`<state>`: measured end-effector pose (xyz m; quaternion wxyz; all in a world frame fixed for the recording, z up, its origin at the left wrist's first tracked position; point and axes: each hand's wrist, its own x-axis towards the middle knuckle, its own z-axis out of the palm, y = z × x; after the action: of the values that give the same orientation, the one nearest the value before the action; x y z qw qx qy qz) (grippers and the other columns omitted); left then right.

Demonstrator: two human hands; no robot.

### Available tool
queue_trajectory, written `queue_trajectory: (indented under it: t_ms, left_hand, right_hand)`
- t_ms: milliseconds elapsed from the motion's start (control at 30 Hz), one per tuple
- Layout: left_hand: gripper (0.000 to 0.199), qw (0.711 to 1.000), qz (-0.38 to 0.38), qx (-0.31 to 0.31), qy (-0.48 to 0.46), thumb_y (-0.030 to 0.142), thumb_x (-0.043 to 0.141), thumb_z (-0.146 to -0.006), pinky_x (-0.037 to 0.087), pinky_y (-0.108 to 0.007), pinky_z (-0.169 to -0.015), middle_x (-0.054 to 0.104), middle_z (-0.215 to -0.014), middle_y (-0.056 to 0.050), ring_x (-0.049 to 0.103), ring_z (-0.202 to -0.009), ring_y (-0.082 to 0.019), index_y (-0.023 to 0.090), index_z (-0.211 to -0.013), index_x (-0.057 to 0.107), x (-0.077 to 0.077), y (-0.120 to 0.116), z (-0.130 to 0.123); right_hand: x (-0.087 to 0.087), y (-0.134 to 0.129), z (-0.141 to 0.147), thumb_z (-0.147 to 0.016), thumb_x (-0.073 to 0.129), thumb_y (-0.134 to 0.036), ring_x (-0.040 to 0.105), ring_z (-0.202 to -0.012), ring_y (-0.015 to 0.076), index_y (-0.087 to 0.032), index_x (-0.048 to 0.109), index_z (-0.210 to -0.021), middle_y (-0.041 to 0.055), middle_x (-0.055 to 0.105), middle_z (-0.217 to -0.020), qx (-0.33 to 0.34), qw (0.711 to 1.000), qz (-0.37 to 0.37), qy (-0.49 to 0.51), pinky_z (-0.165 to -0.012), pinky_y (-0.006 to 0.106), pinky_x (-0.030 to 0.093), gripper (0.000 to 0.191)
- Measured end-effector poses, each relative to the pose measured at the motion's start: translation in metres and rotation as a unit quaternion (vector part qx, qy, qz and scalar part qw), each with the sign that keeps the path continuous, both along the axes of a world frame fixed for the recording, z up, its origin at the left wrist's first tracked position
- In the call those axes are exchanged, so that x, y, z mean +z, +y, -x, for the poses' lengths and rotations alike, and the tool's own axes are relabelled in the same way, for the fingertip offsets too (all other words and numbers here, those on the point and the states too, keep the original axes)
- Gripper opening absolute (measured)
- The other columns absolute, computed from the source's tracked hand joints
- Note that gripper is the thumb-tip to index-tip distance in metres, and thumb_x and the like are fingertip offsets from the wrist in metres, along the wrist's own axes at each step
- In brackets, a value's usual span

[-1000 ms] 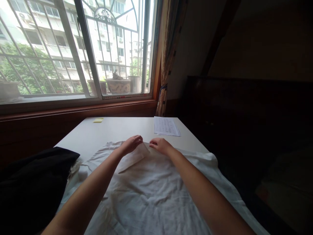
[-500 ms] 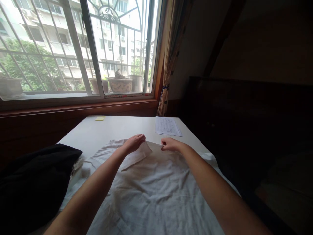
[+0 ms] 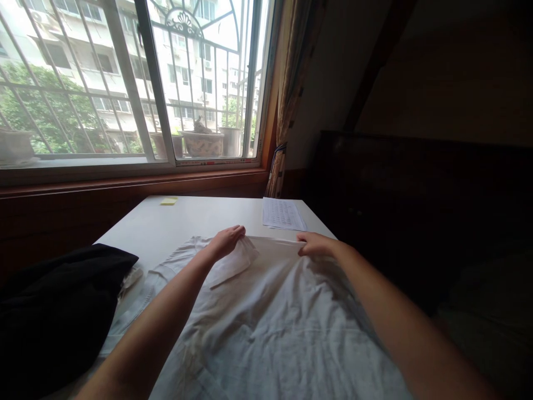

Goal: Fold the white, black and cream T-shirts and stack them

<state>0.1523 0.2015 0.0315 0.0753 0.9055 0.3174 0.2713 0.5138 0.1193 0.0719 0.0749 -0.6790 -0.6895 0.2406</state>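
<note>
Drawn out toward 3 o'clock since a second ago: the right hand (image 3: 318, 244), now well apart from the left hand (image 3: 228, 242); next to no shift in the latter. Longer for it, and nearly straight between both hands: the far edge of the white shirt (image 3: 283, 311).

By a clock face centred on the shirt, spread wrinkled over the white bench (image 3: 200, 214): left grip at 11 o'clock, fingertips together on the edge, just above a collar-like flap (image 3: 234, 269). Right grip at 1 o'clock, thumb and curled fingers clamped on the same edge.

Likeliest trouble, as a judgement: a slip at 1 o'clock, from too shallow a pinch on taut cloth, and so a sudden slackening and fresh creases. Possible too: a skewed lie, from pulling harder toward 3 o'clock than toward 9; perhaps hinted at by slanting folds below the right hand. Under the left fingers, risk of a crumpled flap from bunching near the grip. At 9 o'clock, black cloth (image 3: 62, 311) close by the shirt, liable to be dragged by a snag or a sweep of the left forearm (image 3: 164, 319). At 12 o'clock, printed sheets (image 3: 283, 214), easily pushed by any forward swing of the edge. Between 10 and 11, yellow sticky notes (image 3: 169, 201), probably safe.
</note>
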Motion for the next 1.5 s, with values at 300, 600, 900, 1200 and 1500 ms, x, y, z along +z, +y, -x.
queue_trajectory:
  t_ms: [300,600,900,1200,1500]
  left_hand:
    - [0.023,0.999,-0.011,0.038,0.028,0.03,0.038,-0.107,0.044,-0.029,-0.069,0.068,-0.097,-0.003,0.063,-0.075,-0.019,0.026,-0.101,0.059,-0.005,0.005,-0.008]
    - [0.03,0.987,-0.009,0.151,0.058,0.037,0.047,-0.103,0.045,-0.038,-0.093,0.061,-0.131,-0.011,0.058,-0.116,-0.028,0.025,-0.13,0.056,-0.026,0.018,0.001]
    - [0.04,0.944,0.064,0.307,0.1,0.051,0.051,-0.096,0.046,-0.049,-0.093,0.061,-0.127,-0.015,0.052,-0.119,-0.037,0.023,-0.121,0.065,-0.035,0.027,0.094]
    - [0.023,0.961,0.108,0.242,0.074,0.044,0.06,-0.086,0.05,-0.033,-0.087,0.065,-0.096,-0.007,0.062,-0.091,-0.024,0.022,-0.087,0.069,-0.03,0.05,0.137]
    - [0.023,0.955,0.098,0.278,0.013,0.044,0.054,-0.087,0.051,-0.032,-0.081,0.062,-0.087,-0.005,0.063,-0.084,-0.023,0.023,-0.081,0.062,-0.034,0.067,0.168]
  right_hand:
    - [0.015,-0.035,-0.096,-0.059,0.078,-0.025,0.064,-0.071,0.0195,-0.021,0.072,-0.076,0.0006,0.07,-0.076,-0.095,0.994,0.009,-0.043,-0.061,0.026,0.043,0.018]
    - [-0.011,-0.079,-0.164,-0.073,0.072,-0.026,0.065,-0.086,0.0203,-0.022,0.073,-0.075,0.0056,0.07,-0.093,-0.211,0.963,-0.115,-0.121,-0.076,0.028,0.047,0.004]
    - [-0.062,-0.091,-0.175,-0.076,0.075,-0.056,0.071,-0.086,0.0288,-0.019,0.077,-0.099,0.0142,0.073,-0.096,-0.295,0.946,-0.102,-0.091,-0.073,0.035,0.054,0.044]
    - [-0.057,-0.086,-0.18,-0.068,0.08,-0.035,0.07,-0.086,0.0255,-0.023,0.078,-0.077,0.0088,0.074,-0.094,-0.263,0.956,-0.11,-0.068,-0.072,0.031,0.053,0.016]
    - [-0.04,-0.068,-0.154,-0.083,0.067,-0.037,0.068,-0.082,0.0221,-0.024,0.073,-0.088,0.0055,0.074,-0.088,-0.284,0.94,-0.17,-0.088,-0.069,0.028,0.048,0.016]
